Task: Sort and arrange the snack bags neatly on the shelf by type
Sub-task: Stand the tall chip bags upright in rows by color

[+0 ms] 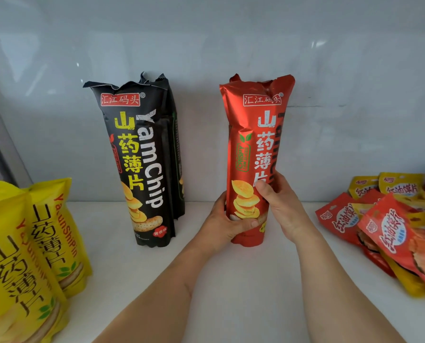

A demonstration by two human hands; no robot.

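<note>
We grip the red yam-chip bag [253,154] in both hands [227,225] [282,206], standing it mid-shelf [206,280]; next, release it upright

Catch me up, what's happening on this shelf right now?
A person is sorting snack bags by type. Both hands grip the lower part of a tall red yam chip bag: left hand round its base, right hand on its side. It stands upright on the white shelf. The black yam chip bags stand upright to its left, yellow bags lean at far left, and small red and yellow packets lie in a loose pile at right.
</note>
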